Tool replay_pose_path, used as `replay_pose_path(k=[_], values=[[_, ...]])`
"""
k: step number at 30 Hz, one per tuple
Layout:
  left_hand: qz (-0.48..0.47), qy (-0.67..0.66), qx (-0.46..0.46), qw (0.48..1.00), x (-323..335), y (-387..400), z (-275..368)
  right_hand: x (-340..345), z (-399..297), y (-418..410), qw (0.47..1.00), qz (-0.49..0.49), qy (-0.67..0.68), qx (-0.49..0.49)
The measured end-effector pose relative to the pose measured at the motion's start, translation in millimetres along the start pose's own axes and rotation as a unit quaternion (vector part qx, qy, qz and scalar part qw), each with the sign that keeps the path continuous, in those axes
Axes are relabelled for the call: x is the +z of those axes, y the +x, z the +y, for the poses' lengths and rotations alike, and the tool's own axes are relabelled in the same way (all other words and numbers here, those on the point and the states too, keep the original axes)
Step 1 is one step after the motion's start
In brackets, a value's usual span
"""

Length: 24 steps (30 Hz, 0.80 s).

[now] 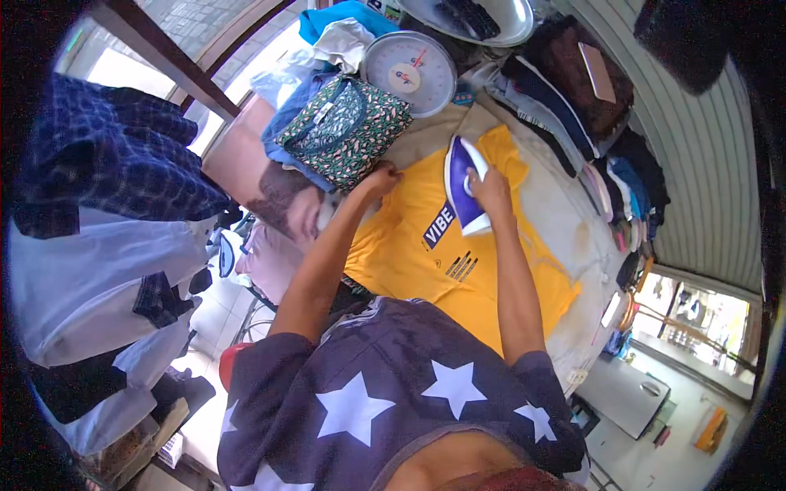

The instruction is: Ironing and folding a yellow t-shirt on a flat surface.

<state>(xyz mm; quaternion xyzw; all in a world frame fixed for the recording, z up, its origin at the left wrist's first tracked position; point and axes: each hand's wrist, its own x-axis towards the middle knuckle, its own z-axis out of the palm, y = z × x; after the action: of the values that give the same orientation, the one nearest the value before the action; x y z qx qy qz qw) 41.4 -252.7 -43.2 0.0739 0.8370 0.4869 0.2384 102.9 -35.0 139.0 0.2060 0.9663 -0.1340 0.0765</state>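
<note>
My right hand [490, 191] is wrapped around the handle of a purple and white electric iron [457, 166]. The iron rests on a yellow T-shirt [399, 233], over its dark printed chest panel, with its tip pointing away from me. The shirt lies spread across a pale cloth-covered table [568, 227] and bears printed writing. At the shirt's left edge, my left hand [385, 178] pinches the fabric with bent fingers; the fingertips are partly hidden. Just beyond that hand sits a folded green floral garment [350, 132] on top of blue cloth.
A dial scale [408, 73] with a metal pan [491, 30] stands behind the garments. Stacked clothes [546, 110] line the right side, a phone [597, 72] on top. Checked and white shirts [123, 153] hang at left. A white phone-like object [611, 309] lies at the right edge.
</note>
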Motion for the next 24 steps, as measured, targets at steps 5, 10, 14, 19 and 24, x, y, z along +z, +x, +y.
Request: replay_pose_path(k=[5, 10, 14, 19, 24], values=[[0.062, 0.001, -0.002, 0.998, 20.6, 9.7, -12.2, 11.7, -35.7, -45.6, 0.997, -0.056, -0.02, -0.042], [0.076, 0.022, 0.018, 0.997, 27.0, 29.0, -32.5, 5.8, -49.5, -42.2, 0.999, -0.019, -0.033, -0.019], [0.093, 0.033, 0.053, 0.994, 33.5, 25.2, -44.1, 9.9, -42.9, -37.5, 0.999, -0.02, -0.012, -0.034], [0.145, 0.047, 0.083, 0.985, 33.9, 4.1, -64.6, 21.7, -33.4, -77.5, 0.997, -0.024, -0.055, -0.044], [0.081, 0.045, 0.146, 0.985, 47.8, -4.5, -56.5, 4.0, -22.9, -78.2, 0.999, 0.018, 0.003, -0.037]])
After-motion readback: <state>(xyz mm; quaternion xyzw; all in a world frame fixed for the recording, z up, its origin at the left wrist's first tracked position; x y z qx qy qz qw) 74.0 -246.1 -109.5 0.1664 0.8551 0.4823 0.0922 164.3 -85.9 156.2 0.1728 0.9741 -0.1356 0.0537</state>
